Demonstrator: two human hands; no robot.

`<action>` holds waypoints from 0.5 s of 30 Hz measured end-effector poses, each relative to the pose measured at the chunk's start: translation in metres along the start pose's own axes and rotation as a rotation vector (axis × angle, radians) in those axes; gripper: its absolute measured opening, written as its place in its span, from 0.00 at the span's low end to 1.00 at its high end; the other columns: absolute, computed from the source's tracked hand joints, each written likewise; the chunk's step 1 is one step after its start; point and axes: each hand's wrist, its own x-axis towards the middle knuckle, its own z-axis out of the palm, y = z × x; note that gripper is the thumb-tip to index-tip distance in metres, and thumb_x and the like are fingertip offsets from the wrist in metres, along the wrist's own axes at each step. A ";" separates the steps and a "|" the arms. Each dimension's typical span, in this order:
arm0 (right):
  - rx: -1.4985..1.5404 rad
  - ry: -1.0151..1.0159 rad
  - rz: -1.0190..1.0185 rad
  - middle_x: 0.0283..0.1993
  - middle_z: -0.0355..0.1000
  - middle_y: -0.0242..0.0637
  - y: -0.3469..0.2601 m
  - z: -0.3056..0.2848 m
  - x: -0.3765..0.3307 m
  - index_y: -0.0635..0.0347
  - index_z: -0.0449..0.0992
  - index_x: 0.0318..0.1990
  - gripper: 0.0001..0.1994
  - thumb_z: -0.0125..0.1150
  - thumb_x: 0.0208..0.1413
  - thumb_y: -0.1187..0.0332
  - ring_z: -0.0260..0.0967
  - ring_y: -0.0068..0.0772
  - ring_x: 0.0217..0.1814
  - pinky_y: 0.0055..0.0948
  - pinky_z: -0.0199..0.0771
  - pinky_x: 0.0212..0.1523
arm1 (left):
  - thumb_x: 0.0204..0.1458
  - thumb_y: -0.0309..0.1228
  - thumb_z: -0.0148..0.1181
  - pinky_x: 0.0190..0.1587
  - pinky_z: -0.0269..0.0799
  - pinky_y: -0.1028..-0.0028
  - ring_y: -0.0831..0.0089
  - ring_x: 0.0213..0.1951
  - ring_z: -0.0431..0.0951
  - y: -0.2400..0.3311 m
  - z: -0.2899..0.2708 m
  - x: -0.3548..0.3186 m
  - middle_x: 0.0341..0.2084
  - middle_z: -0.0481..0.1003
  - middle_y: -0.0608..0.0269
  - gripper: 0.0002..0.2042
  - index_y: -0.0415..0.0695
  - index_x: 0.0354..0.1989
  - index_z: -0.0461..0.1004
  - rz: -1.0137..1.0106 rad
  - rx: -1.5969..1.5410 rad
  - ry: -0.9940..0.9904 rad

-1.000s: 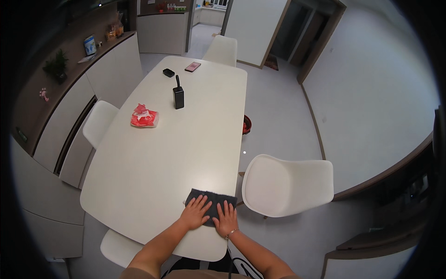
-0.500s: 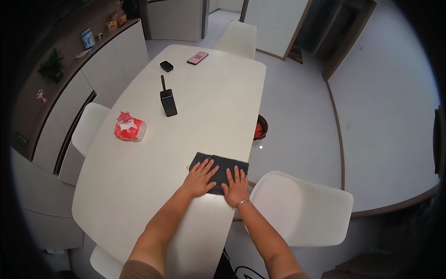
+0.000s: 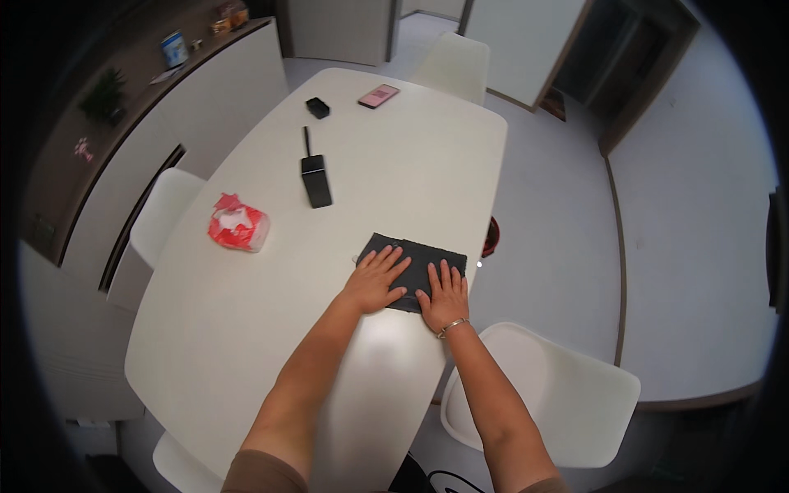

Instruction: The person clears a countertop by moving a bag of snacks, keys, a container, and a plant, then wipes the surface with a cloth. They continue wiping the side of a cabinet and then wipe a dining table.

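Observation:
A dark grey cloth (image 3: 416, 256) lies flat on the white table (image 3: 271, 329), close to its right edge. My left hand (image 3: 375, 281) rests palm down on the cloth's left half, fingers spread. On the right half, my right hand (image 3: 445, 301) presses flat with its fingers apart and a bracelet at the wrist. The hands lie side by side with a strip of cloth showing between them. A small pale thing (image 3: 356, 259) peeks out at the cloth's left edge, too small to make out.
A red and white tissue pack (image 3: 239, 227), a black box with a thin upright strip (image 3: 316, 181), a small black case (image 3: 318, 108) and a phone (image 3: 379, 96) stand farther up the table. A white chair (image 3: 559, 386) stands at the right, a red bin (image 3: 491, 237) beyond it.
Both hands and the cloth have slid forward, away from me, along the table's right edge. The hands stay flat on it. The whole view has also shifted a little.

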 end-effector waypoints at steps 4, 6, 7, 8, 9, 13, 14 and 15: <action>-0.031 -0.052 -0.034 0.76 0.42 0.43 -0.053 0.006 -0.009 0.50 0.51 0.72 0.35 0.49 0.60 0.47 0.36 0.51 0.77 0.52 0.31 0.73 | 0.56 0.49 0.53 0.72 0.37 0.57 0.60 0.73 0.43 -0.025 -0.016 -0.042 0.72 0.48 0.57 0.35 0.54 0.71 0.53 -0.075 -0.024 -0.025; -0.022 -0.090 -0.064 0.77 0.40 0.42 -0.089 0.013 -0.011 0.50 0.50 0.72 0.35 0.48 0.60 0.46 0.35 0.50 0.78 0.51 0.30 0.74 | 0.55 0.50 0.53 0.72 0.37 0.58 0.61 0.73 0.44 -0.045 -0.028 -0.072 0.72 0.49 0.58 0.34 0.55 0.71 0.54 -0.109 0.002 -0.002; -0.017 -0.098 -0.084 0.77 0.39 0.42 -0.106 0.018 -0.012 0.50 0.50 0.72 0.35 0.47 0.61 0.46 0.34 0.50 0.78 0.51 0.29 0.74 | 0.55 0.50 0.53 0.72 0.38 0.58 0.61 0.73 0.44 -0.055 -0.033 -0.088 0.71 0.49 0.58 0.34 0.56 0.70 0.54 -0.124 0.020 0.009; 0.003 -0.082 -0.127 0.76 0.40 0.45 -0.121 0.027 -0.013 0.51 0.50 0.72 0.35 0.47 0.61 0.47 0.35 0.53 0.77 0.53 0.31 0.73 | 0.55 0.49 0.54 0.72 0.38 0.57 0.60 0.73 0.44 -0.065 -0.038 -0.104 0.71 0.49 0.58 0.34 0.56 0.70 0.54 -0.145 0.016 0.018; 0.010 -0.087 -0.148 0.76 0.40 0.45 -0.137 0.030 -0.018 0.51 0.50 0.72 0.35 0.47 0.61 0.47 0.35 0.53 0.77 0.53 0.31 0.73 | 0.55 0.49 0.54 0.71 0.38 0.57 0.59 0.73 0.44 -0.072 -0.043 -0.122 0.71 0.49 0.57 0.34 0.55 0.70 0.54 -0.160 0.013 0.019; 0.025 -0.094 -0.232 0.76 0.40 0.45 -0.190 0.044 -0.036 0.52 0.50 0.72 0.35 0.46 0.61 0.47 0.35 0.53 0.77 0.52 0.31 0.74 | 0.55 0.48 0.54 0.71 0.38 0.55 0.57 0.73 0.44 -0.095 -0.056 -0.184 0.72 0.48 0.56 0.35 0.54 0.71 0.52 -0.210 0.039 0.043; 0.026 -0.092 -0.251 0.76 0.40 0.45 -0.199 0.050 -0.045 0.52 0.50 0.72 0.35 0.46 0.61 0.47 0.35 0.53 0.77 0.52 0.31 0.74 | 0.55 0.47 0.54 0.71 0.38 0.55 0.58 0.73 0.44 -0.097 -0.054 -0.201 0.72 0.48 0.56 0.35 0.54 0.71 0.52 -0.228 0.039 0.038; 0.019 -0.087 -0.268 0.76 0.40 0.45 -0.209 0.050 -0.052 0.52 0.50 0.72 0.35 0.46 0.61 0.47 0.36 0.53 0.77 0.52 0.31 0.74 | 0.55 0.47 0.53 0.71 0.37 0.55 0.58 0.73 0.43 -0.098 -0.057 -0.215 0.72 0.47 0.56 0.35 0.54 0.71 0.52 -0.242 0.033 0.038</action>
